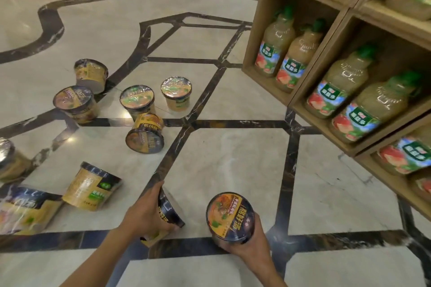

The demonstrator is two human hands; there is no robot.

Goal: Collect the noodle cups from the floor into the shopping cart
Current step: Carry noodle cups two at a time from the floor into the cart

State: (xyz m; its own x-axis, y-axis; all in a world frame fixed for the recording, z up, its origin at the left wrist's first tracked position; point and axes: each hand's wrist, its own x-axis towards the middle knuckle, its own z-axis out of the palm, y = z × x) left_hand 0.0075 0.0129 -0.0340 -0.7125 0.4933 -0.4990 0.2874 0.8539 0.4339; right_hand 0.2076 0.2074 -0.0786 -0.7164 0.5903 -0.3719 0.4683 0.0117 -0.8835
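Glossy polished marble floor [233, 165]; shiny film-wrapped noodle cups [137, 100] at ten o'clock; matt wooden shelf [268, 30] with glossy plastic bottles [275, 49] at two o'clock.

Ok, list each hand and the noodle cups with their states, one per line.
left hand: grips a tilted cup low at the floor
right hand: holds a cup, lid up
three cups: upright on floor
other cups: on their sides
juice bottles: upright on shelf

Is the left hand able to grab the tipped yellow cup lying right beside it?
Probably not yet: the left hand already grips a black-rimmed noodle cup, though nothing blocks the tipped yellow paper cup.
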